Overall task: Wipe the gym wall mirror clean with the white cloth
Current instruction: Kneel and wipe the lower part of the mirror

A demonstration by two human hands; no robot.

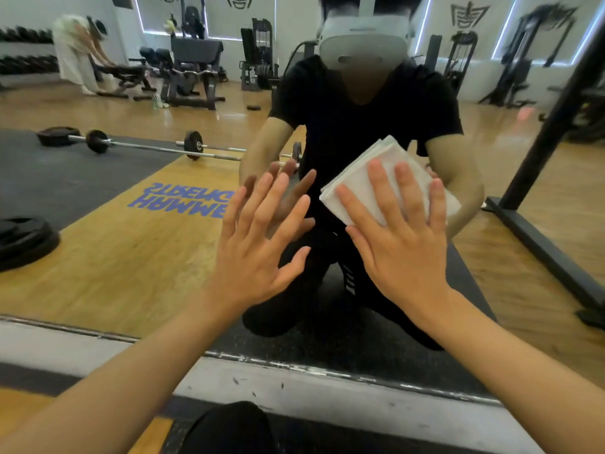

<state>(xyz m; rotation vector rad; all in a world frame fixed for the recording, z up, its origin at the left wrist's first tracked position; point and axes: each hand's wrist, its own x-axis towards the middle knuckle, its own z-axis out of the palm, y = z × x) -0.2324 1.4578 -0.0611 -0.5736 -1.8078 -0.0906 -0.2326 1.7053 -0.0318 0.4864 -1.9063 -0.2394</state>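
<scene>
The gym wall mirror (137,244) fills most of the view and reaches down to a grey sill. A folded white cloth (363,181) is flat against the glass right of centre. My right hand (402,237) lies spread over the cloth, pressing it to the mirror, with the fingers pointing up. My left hand (258,244) is beside it, fingers apart, the fingertips at the glass and holding nothing. The reflection shows a crouching person in black with both arms raised to the glass.
The grey sill (327,391) runs along the mirror's bottom edge. My dark-clad knee (229,427) is below it. Reflected in the glass are a barbell (147,145), weight plates (23,237), a black rack post (553,132), gym machines and another person bending at the far left.
</scene>
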